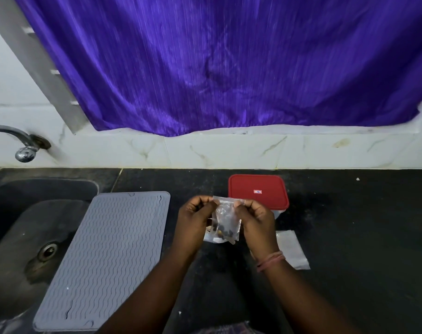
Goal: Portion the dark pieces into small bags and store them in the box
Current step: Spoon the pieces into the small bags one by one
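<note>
A small clear plastic bag (225, 219) hangs upright between my two hands above the black counter. Several dark pieces (225, 232) lie at its bottom. My left hand (195, 219) pinches the bag's top left corner and my right hand (257, 219) pinches the top right corner. Just behind the hands stands the box (258, 191), a clear tub with its red lid shut. Under the bag, something white (211, 238) lies on the counter, mostly hidden.
A grey ribbed mat (103, 256) lies left of my hands, beside a dark sink (24, 237) with a tap (24, 145). An empty clear bag (293, 249) lies flat to the right. A purple curtain (229, 63) hangs over the tiled back wall.
</note>
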`<state>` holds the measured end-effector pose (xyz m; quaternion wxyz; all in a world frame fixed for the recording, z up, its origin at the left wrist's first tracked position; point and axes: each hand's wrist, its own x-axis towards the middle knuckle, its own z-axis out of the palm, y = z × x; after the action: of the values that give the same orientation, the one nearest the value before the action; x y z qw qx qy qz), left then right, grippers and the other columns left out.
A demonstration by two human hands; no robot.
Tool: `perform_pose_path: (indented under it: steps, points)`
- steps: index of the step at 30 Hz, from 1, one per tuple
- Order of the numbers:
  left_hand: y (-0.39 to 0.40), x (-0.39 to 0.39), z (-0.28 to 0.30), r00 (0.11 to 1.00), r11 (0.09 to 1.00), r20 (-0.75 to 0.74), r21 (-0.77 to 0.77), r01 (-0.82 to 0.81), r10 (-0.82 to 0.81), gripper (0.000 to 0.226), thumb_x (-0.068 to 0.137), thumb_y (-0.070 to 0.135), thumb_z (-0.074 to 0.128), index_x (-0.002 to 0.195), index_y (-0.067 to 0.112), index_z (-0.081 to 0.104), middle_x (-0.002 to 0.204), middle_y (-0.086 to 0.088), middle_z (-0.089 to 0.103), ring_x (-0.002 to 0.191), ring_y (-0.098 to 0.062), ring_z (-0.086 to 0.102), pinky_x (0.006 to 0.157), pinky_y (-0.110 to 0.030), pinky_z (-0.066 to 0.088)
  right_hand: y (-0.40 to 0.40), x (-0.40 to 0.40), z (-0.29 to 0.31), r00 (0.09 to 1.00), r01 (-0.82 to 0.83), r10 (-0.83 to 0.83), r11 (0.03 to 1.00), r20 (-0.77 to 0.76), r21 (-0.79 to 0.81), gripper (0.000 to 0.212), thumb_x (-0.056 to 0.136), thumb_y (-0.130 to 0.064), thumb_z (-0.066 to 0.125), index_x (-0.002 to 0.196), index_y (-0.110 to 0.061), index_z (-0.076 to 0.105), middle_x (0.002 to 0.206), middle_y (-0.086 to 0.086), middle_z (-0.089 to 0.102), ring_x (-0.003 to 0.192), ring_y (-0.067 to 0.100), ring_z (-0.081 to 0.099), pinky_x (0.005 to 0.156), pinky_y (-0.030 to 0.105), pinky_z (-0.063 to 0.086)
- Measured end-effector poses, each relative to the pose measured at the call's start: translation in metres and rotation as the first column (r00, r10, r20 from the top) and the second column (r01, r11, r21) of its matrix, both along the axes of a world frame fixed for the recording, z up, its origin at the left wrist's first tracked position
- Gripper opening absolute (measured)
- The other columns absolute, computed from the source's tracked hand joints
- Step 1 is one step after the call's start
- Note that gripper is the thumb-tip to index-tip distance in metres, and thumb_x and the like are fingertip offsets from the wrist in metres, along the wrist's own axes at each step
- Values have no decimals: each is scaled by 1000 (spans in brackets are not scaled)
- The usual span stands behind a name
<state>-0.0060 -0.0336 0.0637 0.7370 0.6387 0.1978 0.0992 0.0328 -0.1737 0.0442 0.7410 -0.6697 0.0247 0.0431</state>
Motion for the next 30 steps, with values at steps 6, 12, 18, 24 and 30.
perform_pose_path:
  steps: [6, 12, 18, 24, 30]
  points:
    - [-5, -1, -11, 997, 1000, -67, -4, 21, -22, 10, 93, 11, 69, 93, 5, 76, 89, -15, 77, 80, -28, 71, 76, -42, 57, -10, -4, -13, 995, 51, -46, 997, -88, 62, 10, 89, -8, 71, 81, -2, 73, 77, 12, 72, 72, 17, 63, 72, 32, 55]
    - [-33, -11, -29, 949, 953, -194, -222, 204, -249, 27, 96, 29, 69, 116, 11, 67, 106, -10, 76, 96, -23, 73, 92, -45, 60, -31, 3, -26, 978, 152, -137, 985, -159, 83, 12, 84, -1, 72, 73, -6, 72, 73, 8, 71, 73, 19, 62, 75, 36, 55]
    - [-54, -19, -49, 912, 940, -298, -275, 201, -282, 10, 93, 6, 70, 102, 2, 70, 92, -12, 75, 81, -20, 73, 76, -32, 62, -61, 1, -61, 932, 286, -262, 956, -248, 64, 7, 85, -7, 73, 80, -3, 73, 73, 5, 71, 74, 18, 62, 75, 35, 53]
    - [-88, -20, -74, 821, 942, -528, -335, 36, -219, 16, 101, 6, 57, 105, 1, 72, 87, -11, 78, 79, -22, 73, 79, -36, 62, -81, -10, -90, 856, 337, -352, 935, -378, -108, 18, 84, -14, 75, 66, -9, 75, 70, 5, 75, 72, 23, 68, 80, 37, 58]
    - [-110, -17, -98, 754, 962, -643, -268, -57, -134, 23, 104, 1, 49, 120, -4, 64, 118, -25, 70, 90, -29, 72, 77, -33, 61, -116, -16, -103, 977, 188, -200, 665, 70, -723, 13, 92, -14, 64, 96, -10, 75, 98, 11, 72, 92, 29, 65, 82, 33, 49]
